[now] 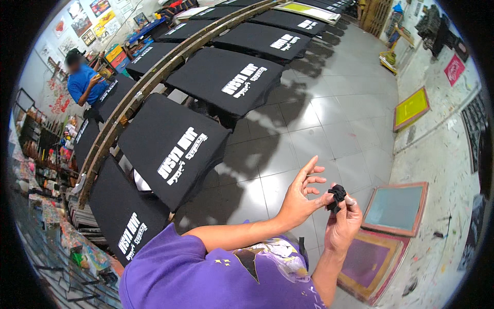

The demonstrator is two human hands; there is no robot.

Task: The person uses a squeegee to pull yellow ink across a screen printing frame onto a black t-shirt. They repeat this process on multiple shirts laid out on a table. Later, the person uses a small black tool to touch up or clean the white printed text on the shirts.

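Note:
In front of my chest, my right hand (343, 221) pinches a small bunched piece of black fabric (336, 196) between thumb and fingers. My left hand (307, 190) is beside it with fingers raised and spread, its thumb at the fabric's left side. To their left, black garments with white prints lie stretched over boards, the nearest large one (152, 131) below another (206, 77) along the curved row.
A curved rail (106, 139) runs between the board rows. Another person (87, 82) in blue stands beyond it. Tiled floor (298, 134) lies to my front right. Frames (393, 206) lean on the right wall, with a yellow one (411, 108) farther along. Cluttered racks (62, 221) line the left.

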